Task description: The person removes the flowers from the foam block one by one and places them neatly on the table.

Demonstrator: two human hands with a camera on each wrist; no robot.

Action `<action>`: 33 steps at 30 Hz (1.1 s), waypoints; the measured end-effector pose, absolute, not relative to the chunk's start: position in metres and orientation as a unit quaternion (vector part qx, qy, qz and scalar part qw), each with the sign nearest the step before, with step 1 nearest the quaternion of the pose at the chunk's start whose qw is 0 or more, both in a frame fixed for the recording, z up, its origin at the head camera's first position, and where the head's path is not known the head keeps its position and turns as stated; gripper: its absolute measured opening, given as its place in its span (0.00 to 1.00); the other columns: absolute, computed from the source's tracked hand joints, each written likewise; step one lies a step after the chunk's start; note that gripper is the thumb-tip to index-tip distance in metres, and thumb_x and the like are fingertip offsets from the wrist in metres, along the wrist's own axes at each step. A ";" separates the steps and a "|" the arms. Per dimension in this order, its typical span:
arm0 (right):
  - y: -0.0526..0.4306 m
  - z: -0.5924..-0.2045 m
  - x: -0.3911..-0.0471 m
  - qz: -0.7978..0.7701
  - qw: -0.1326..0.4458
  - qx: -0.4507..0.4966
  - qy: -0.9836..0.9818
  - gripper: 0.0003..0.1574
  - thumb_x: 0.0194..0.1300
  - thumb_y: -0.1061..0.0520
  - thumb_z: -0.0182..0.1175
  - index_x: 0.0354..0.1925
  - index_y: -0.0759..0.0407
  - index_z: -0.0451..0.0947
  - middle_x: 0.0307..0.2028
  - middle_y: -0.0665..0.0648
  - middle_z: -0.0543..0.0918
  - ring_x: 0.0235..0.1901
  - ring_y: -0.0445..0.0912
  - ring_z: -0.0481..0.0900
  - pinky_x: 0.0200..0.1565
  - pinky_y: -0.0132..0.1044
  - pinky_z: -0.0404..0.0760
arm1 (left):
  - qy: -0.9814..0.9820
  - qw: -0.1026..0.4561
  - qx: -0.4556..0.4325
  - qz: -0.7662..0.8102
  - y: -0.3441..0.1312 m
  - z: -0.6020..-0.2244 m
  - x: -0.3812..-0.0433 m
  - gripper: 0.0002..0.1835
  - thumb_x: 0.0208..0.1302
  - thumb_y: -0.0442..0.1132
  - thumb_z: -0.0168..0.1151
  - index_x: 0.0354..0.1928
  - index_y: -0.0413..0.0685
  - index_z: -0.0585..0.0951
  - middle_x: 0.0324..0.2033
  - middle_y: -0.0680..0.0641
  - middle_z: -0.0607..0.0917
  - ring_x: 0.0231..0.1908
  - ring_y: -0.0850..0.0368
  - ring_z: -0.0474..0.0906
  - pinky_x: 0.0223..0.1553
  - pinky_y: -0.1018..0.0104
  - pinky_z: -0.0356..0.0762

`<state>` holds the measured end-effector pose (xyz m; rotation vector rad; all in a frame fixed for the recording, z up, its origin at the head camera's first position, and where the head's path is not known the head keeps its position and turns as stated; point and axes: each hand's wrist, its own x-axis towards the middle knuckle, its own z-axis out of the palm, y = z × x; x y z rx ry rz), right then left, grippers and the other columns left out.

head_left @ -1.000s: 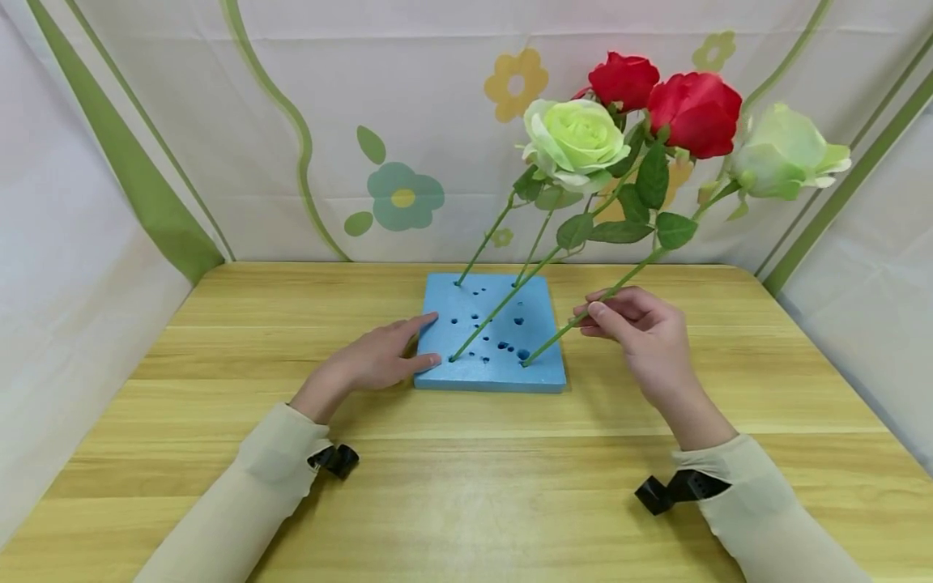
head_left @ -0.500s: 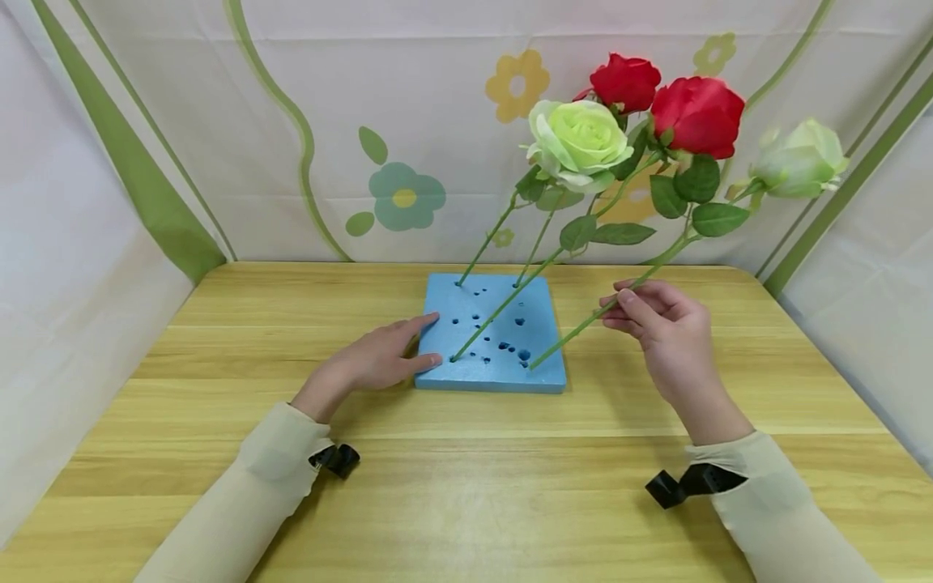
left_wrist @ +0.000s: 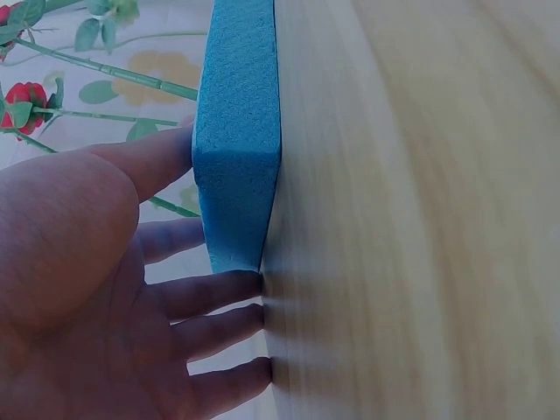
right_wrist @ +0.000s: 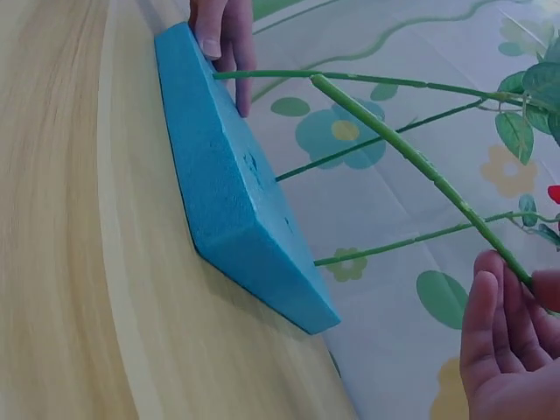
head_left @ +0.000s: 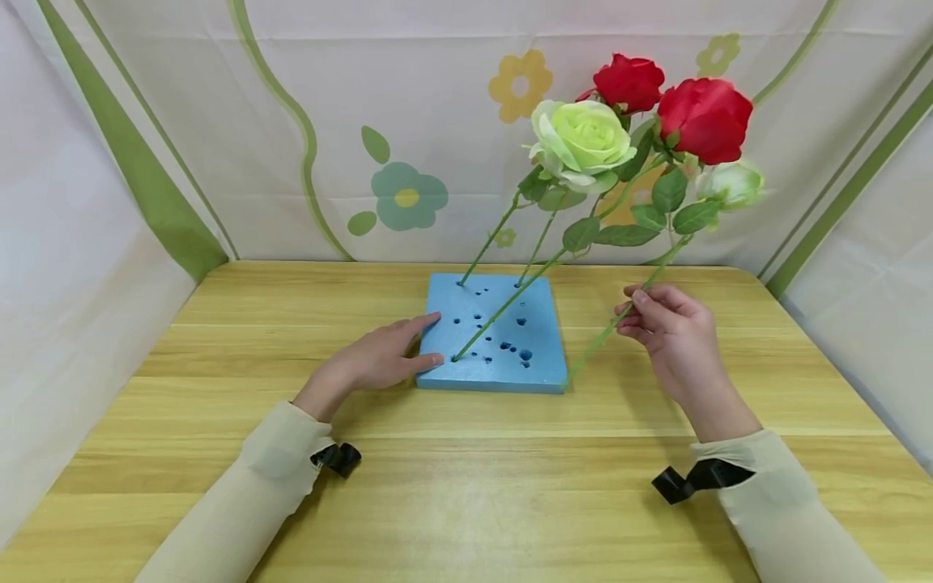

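My right hand (head_left: 666, 332) pinches the stem of a pale green rose (head_left: 731, 185) between thumb and fingers. The lower end of this stem (right_wrist: 376, 127) is free of the blue foam block (head_left: 503, 376), as the right wrist view shows. Its bloom is partly hidden behind a red rose (head_left: 705, 121). My left hand (head_left: 375, 356) rests at the block's left edge, thumb and forefinger reaching onto its top; in the left wrist view, other fingertips (left_wrist: 223, 293) reach down to the table. Another red rose (head_left: 628, 83) and a light green rose (head_left: 583, 146) stand in the block, leaning right.
The block lies flat on a wooden table (head_left: 466, 502) and has several holes (head_left: 526, 355) in its top. Behind the table hangs a white curtain (head_left: 219, 97) with printed flowers. The roses' leaves and blooms crowd together above the block's right side.
My right hand has moved right and drawn the pale green rose's stem out of the front right hole. Its bloom has swung left behind the red rose. My left hand has stayed put.
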<state>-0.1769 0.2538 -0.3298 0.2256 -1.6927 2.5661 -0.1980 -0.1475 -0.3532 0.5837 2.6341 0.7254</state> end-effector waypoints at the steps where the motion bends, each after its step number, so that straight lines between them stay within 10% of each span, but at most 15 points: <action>1: 0.255 -0.331 -0.177 0.831 0.027 0.068 -0.551 0.08 0.76 0.64 0.62 0.37 0.65 0.83 0.43 0.54 0.89 0.34 0.47 0.90 0.39 0.35 0.90 | 0.929 0.173 0.207 0.255 -0.147 -0.353 -0.198 0.43 0.80 0.60 0.56 0.87 0.57 0.51 0.84 0.40 0.58 0.83 0.36 0.55 0.81 0.36 0.57; 21: 0.282 -0.348 -0.190 0.704 -0.071 -0.048 -0.705 0.12 0.80 0.59 0.60 0.39 0.52 0.88 0.30 0.51 0.90 0.26 0.39 0.84 0.31 0.31 0.87 | 0.926 0.174 0.210 0.261 -0.147 -0.353 -0.199 0.43 0.80 0.60 0.56 0.87 0.56 0.51 0.84 0.40 0.58 0.83 0.37 0.55 0.81 0.37 0.57; 33: 0.286 -0.356 -0.196 0.588 -0.101 -0.105 -0.796 0.30 0.84 0.52 0.53 0.69 0.75 0.71 0.31 0.41 0.87 0.27 0.35 0.83 0.34 0.30 0.88 | 0.927 0.171 0.211 0.257 -0.148 -0.353 -0.199 0.43 0.80 0.60 0.56 0.87 0.56 0.51 0.84 0.40 0.58 0.83 0.37 0.56 0.81 0.37 0.58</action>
